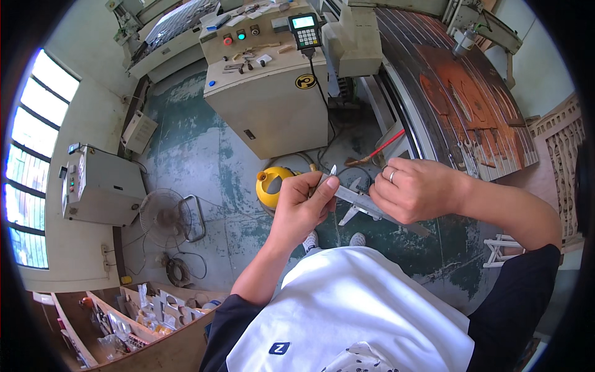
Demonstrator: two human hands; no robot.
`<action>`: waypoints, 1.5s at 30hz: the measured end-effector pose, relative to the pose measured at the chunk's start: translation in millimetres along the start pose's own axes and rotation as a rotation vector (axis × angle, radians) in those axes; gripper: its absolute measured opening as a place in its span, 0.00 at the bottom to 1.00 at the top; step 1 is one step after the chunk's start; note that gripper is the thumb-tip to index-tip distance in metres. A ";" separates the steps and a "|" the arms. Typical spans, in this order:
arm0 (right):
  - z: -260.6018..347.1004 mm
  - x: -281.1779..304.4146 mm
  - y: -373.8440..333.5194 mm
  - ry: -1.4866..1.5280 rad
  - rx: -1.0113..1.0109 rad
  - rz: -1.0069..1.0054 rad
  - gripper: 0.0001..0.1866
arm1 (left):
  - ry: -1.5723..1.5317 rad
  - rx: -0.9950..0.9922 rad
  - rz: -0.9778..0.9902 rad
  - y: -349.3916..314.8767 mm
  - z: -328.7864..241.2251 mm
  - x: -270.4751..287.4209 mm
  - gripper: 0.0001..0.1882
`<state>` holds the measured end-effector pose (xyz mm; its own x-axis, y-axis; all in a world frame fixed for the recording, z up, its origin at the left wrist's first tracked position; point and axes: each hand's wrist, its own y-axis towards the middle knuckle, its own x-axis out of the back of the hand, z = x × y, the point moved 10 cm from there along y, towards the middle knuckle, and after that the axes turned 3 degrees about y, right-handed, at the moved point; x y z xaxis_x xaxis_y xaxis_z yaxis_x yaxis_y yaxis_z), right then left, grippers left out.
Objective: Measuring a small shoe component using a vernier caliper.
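Daylight floods in from the windows (31, 155) on my left, blown out to white glare. The floor (198, 161) is evenly lit, shadows soft. Focus holds sharp mid-frame; straight edges bow near the black fisheye rim.

Worn green floor (186, 155) — yellow jug (273, 186), fan (162, 215), perhaps cable coil (178, 271).

You wore a white shirt with black short sleeves, a ring on your right hand (414, 189), bare forearms, and light-coloured shoes.
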<state>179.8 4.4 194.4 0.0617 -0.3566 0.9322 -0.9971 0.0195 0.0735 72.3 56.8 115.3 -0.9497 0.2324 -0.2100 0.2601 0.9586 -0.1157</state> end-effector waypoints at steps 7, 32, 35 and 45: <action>13.0 14.8 -13.0 -0.057 0.067 -0.168 0.15 | -0.308 0.164 0.104 8.8 23.4 -13.9 0.16; -50.4 -19.3 -49.3 1.486 -1.162 -0.350 0.10 | -0.252 -0.194 -0.212 -20.5 -19.7 -6.4 0.18; -46.9 -15.8 -49.0 1.497 -1.149 -0.349 0.09 | -0.246 -0.241 -0.220 -20.4 -19.3 -2.5 0.15; -46.5 -18.4 -51.4 1.420 -1.182 -0.353 0.07 | -0.218 -0.218 -0.225 -21.8 -23.4 -8.6 0.18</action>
<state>232.0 53.4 189.9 0.8336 0.4370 0.3378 -0.4297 0.8974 -0.1004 70.7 37.7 142.3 -0.9134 -0.0054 -0.4069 -0.0158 0.9996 0.0222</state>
